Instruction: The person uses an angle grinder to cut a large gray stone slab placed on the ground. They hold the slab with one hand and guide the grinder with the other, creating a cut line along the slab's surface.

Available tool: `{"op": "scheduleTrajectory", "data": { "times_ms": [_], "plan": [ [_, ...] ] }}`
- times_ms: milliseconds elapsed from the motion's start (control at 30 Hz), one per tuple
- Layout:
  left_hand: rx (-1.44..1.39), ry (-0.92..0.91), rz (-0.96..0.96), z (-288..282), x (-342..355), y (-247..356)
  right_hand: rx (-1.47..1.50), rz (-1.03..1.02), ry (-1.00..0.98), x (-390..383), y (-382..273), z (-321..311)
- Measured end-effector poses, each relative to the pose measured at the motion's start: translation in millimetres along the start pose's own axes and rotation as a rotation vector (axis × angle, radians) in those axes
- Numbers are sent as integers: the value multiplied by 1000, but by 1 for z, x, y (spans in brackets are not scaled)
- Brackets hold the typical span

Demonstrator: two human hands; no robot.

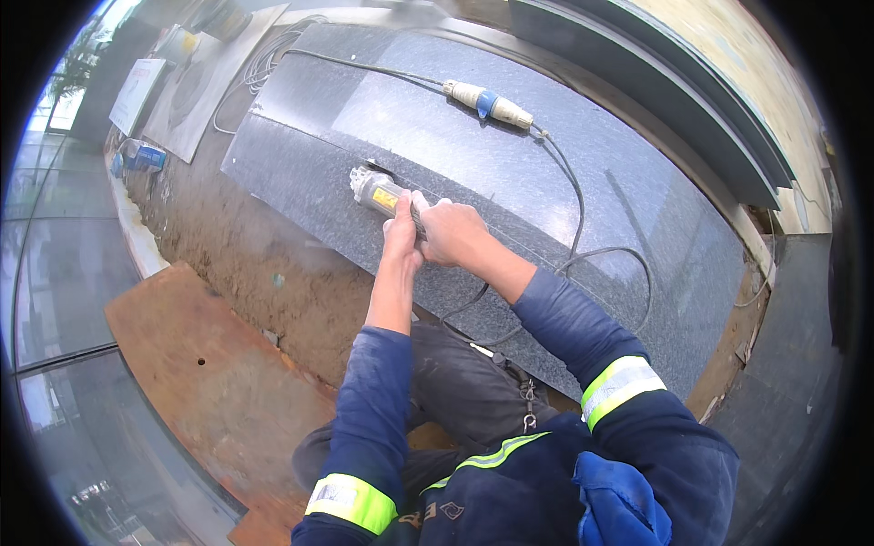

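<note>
Both of my hands are wrapped round a dusty angle grinder (pixel 373 191) with a yellow label on its body. My left hand (pixel 401 235) closes on it from the near left. My right hand (pixel 448 229) grips the body just to the right of it. The grinder's head points to the far left, and a dark edge of its disc shows beside it at the slab. Under the tool lies a dark grey speckled stone slab (pixel 537 196), with a line running lengthwise across it. Pale dust hangs to the left of the grinder.
A cable (pixel 583 205) loops over the slab to a white-and-blue plug connector (pixel 487 103). Long dark stone pieces (pixel 655 100) lie along the far right. Bare soil (pixel 255 282) and a rusty brown board (pixel 200 346) lie left, beside glossy dark panels (pixel 73 273). A blue-and-white container (pixel 143 156) stands far left.
</note>
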State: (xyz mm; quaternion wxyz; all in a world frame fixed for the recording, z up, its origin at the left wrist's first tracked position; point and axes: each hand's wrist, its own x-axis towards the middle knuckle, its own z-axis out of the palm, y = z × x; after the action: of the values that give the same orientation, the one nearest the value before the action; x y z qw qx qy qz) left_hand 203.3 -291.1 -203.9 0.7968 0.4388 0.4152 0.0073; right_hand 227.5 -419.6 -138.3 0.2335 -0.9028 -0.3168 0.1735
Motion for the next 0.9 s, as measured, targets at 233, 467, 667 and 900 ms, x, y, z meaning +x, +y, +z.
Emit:
{"op": "scheduleTrajectory", "data": {
  "times_ms": [233,467,667,900],
  "plan": [
    [10,16,9,0,7,1,12,-9,-15,7,4,3],
    [79,34,51,-10,36,17,17,-19,0,32,-2,6],
    [40,-8,17,4,0,-1,0,24,-51,3,6,0],
    [31,1,29,-1,4,-4,18,1,-27,1,6,1]
  ]
}}
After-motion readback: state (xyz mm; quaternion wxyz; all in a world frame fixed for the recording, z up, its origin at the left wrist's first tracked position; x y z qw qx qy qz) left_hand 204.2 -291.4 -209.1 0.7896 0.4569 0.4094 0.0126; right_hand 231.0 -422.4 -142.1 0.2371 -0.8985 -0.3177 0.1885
